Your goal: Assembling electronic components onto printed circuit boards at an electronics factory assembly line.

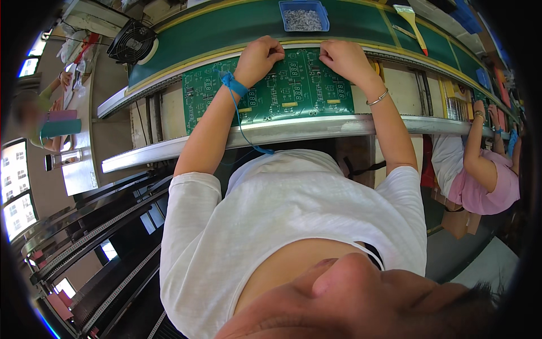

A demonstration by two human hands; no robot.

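Currently, the left hand [259, 61] and right hand [345, 61], two altogether, have curled fingers; whether either pinches anything, I cannot tell. Seemingly one green circuit board [276, 96] lies beneath and between them, extending bodyward. Beyond their gap sits one blue tray [307, 28]; farther right, one brush [415, 26].

bright windows [16, 178] far left, a pale table [84, 166], and between them seemingly brownish wall [52, 186].

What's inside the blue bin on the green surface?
The blue bin holds many small, pale grey pieces, too small to identify. They cover its floor, so anything beneath them is hidden.
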